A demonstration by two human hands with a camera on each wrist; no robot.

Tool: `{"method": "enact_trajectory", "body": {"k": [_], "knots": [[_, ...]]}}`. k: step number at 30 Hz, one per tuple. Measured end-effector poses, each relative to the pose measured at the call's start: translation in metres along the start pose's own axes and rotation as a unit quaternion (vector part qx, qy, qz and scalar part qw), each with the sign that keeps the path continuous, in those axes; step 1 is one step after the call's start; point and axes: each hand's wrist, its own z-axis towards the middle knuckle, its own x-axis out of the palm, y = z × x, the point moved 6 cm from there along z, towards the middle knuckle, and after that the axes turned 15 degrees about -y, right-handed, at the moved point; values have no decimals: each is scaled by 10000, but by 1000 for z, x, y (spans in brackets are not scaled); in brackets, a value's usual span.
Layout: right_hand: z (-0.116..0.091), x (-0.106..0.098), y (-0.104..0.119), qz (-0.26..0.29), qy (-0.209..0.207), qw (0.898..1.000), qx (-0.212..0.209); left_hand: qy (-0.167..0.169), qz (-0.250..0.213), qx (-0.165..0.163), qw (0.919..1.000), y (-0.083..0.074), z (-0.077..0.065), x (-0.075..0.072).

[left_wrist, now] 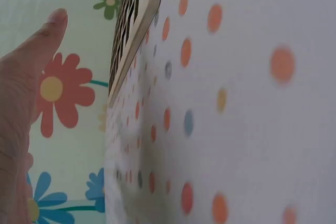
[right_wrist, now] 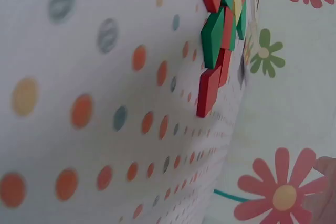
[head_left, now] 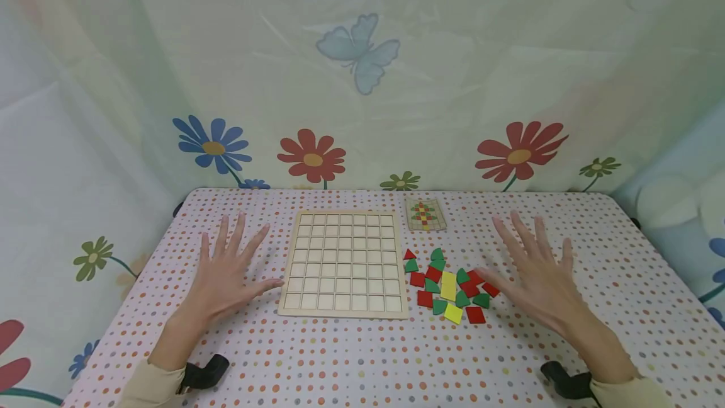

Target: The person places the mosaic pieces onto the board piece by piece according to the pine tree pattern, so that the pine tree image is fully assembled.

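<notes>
Tiles (head_left: 448, 286) sit beside our grid board (head_left: 344, 255)!
Left hand (head_left: 223, 276) and right hand (head_left: 540, 283) spread wide, holding nothing; we'd best pinch each tile by its edges.

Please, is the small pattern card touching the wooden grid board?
Apart. In the head view, a strip of tablecloth shows between the pattern card and the grid board.

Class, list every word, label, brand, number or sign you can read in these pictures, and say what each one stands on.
None can be read.
Pattern card: a coloured tile design on a grid; any fine print would be too small to read.
Wooden grid board and coloured pieces: no lettering visible.
Tablecloth: printed dots only.
Backdrop: printed flowers and a butterfly, no words visible.
</notes>
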Motion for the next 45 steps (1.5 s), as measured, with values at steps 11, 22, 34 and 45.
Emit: {"method": "enact_trajectory", "body": {"k": [11,22,34,45], "knots": [[27,17,33,598,326,9976,-152,980,-684,-310,9924,-20,-6,33],[43,40,47,1084,625,9918,-258,1511,-909,-469,9832,-29,-8,39],[52,59,72,1650,1097,9787,-537,1547,-1197,-711,9781,-40,-10,40],[58,76,85,2107,1418,9637,-824,1395,-1316,-609,9795,-42,-10,39]]}}
